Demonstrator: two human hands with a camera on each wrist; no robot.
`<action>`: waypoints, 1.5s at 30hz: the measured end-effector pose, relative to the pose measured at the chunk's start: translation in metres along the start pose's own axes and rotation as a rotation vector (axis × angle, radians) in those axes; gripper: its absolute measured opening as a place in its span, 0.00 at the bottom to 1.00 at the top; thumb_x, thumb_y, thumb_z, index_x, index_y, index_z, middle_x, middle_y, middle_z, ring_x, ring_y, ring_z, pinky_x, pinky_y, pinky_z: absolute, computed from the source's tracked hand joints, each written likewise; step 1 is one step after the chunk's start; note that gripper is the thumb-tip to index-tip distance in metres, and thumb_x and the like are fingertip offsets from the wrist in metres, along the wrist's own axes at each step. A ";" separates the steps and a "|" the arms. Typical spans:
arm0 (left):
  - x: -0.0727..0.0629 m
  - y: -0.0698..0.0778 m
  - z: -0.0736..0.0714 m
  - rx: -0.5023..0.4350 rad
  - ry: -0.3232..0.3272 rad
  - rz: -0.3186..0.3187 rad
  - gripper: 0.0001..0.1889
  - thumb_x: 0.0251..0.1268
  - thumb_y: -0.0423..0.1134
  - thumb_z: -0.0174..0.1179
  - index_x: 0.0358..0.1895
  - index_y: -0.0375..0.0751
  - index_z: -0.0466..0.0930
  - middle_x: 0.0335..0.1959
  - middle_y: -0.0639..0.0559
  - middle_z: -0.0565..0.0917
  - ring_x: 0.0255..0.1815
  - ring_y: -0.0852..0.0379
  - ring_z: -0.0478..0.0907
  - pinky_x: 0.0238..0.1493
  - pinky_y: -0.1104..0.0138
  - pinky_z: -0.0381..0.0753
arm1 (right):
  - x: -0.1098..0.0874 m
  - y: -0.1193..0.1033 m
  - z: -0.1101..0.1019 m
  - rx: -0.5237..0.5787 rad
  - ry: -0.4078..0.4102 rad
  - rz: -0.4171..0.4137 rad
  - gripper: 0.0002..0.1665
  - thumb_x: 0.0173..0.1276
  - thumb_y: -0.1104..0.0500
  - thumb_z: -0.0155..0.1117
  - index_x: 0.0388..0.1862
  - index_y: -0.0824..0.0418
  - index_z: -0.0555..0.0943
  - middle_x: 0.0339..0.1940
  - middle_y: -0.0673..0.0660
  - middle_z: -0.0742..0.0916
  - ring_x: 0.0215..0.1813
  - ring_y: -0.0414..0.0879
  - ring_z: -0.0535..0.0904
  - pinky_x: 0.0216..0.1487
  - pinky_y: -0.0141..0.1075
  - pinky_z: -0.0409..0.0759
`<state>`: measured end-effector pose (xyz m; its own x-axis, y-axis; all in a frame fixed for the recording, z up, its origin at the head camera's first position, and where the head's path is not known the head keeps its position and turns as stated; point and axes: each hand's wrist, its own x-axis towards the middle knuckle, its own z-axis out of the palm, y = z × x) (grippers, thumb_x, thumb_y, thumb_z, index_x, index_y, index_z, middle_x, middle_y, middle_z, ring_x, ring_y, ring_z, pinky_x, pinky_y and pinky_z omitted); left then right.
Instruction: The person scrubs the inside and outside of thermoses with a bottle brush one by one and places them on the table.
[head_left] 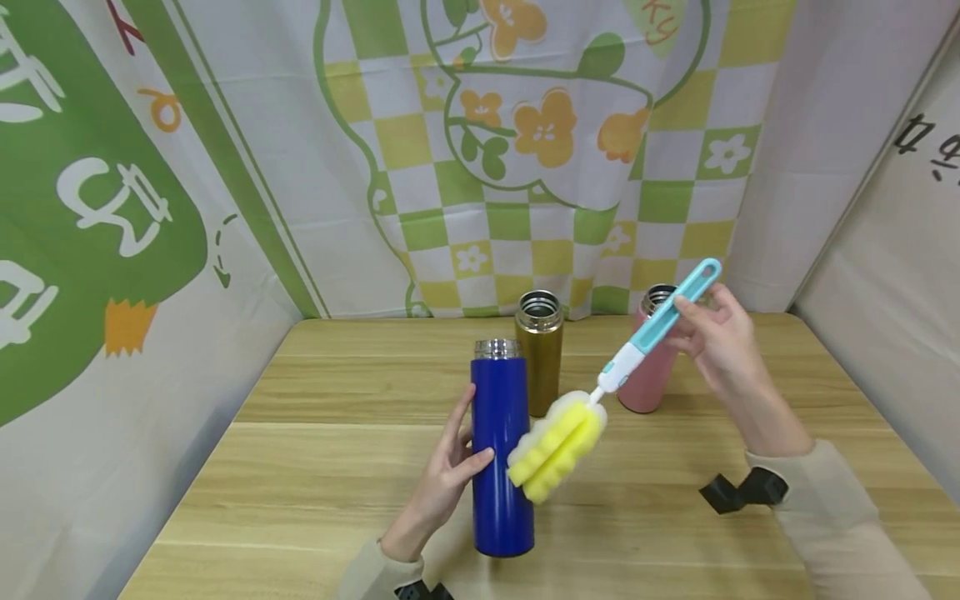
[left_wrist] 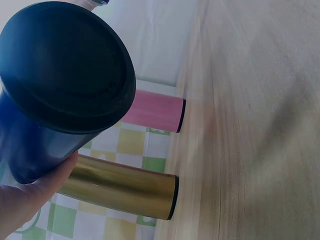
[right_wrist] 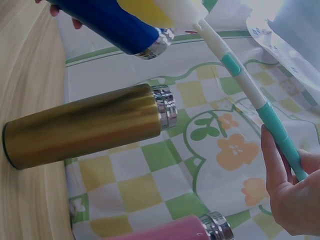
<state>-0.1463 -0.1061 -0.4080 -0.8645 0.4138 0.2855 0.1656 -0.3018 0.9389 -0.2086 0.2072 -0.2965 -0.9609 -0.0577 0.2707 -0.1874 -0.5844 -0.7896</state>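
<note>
Left wrist, blue bottle (left_wrist: pixel 65 80), gap above table (left_wrist: pixel 245 140)

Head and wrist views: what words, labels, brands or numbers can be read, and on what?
"ky": orange, on the back cloth.
White characters, red and orange marks, left cloth: slanted or cut off, unreadable.
Black characters, right cloth: slanted, partly cut off, unreadable.
Blue bottle, base: faint marks, too blurred.
Pale strip: blue marks, too blurred.
Brush, gold bottle, pink bottle: none readable.

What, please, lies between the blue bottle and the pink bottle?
In the right wrist view, the gold bottle stands between the blue bottle and the pink bottle.
</note>
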 end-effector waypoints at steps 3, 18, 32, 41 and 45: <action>-0.001 -0.002 0.000 -0.004 -0.013 0.002 0.38 0.62 0.27 0.47 0.70 0.54 0.37 0.63 0.26 0.47 0.57 0.56 0.64 0.53 0.57 0.67 | 0.003 -0.006 0.001 0.009 0.055 -0.002 0.16 0.60 0.69 0.55 0.46 0.65 0.64 0.28 0.59 0.82 0.30 0.49 0.82 0.34 0.37 0.79; -0.004 -0.001 -0.002 0.004 -0.009 -0.014 0.38 0.62 0.29 0.47 0.70 0.53 0.36 0.63 0.26 0.48 0.56 0.55 0.66 0.53 0.57 0.66 | 0.015 -0.019 0.002 0.161 0.189 -0.130 0.18 0.57 0.70 0.58 0.44 0.64 0.64 0.26 0.61 0.81 0.27 0.50 0.81 0.32 0.41 0.79; -0.006 0.001 -0.007 0.026 0.062 -0.017 0.39 0.60 0.27 0.48 0.70 0.53 0.39 0.57 0.25 0.57 0.52 0.56 0.71 0.50 0.62 0.70 | 0.011 -0.027 0.001 0.173 0.334 -0.251 0.20 0.54 0.69 0.61 0.43 0.64 0.65 0.29 0.60 0.79 0.27 0.51 0.81 0.35 0.43 0.79; 0.001 0.014 -0.014 0.066 0.187 0.028 0.39 0.61 0.27 0.47 0.70 0.49 0.35 0.59 0.26 0.56 0.52 0.55 0.70 0.50 0.59 0.69 | -0.001 -0.023 -0.008 0.128 0.272 -0.238 0.17 0.56 0.71 0.60 0.42 0.64 0.66 0.27 0.60 0.79 0.28 0.50 0.81 0.34 0.42 0.80; 0.004 0.019 -0.018 0.070 0.245 0.055 0.39 0.61 0.27 0.47 0.70 0.52 0.37 0.59 0.27 0.56 0.51 0.56 0.71 0.50 0.61 0.70 | -0.007 -0.018 -0.012 0.118 0.262 -0.212 0.19 0.56 0.70 0.60 0.44 0.64 0.65 0.27 0.61 0.80 0.30 0.50 0.81 0.33 0.42 0.79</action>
<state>-0.1553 -0.1252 -0.3924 -0.9411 0.1756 0.2889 0.2401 -0.2545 0.9368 -0.2009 0.2279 -0.2909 -0.9257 0.2757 0.2589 -0.3779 -0.6512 -0.6581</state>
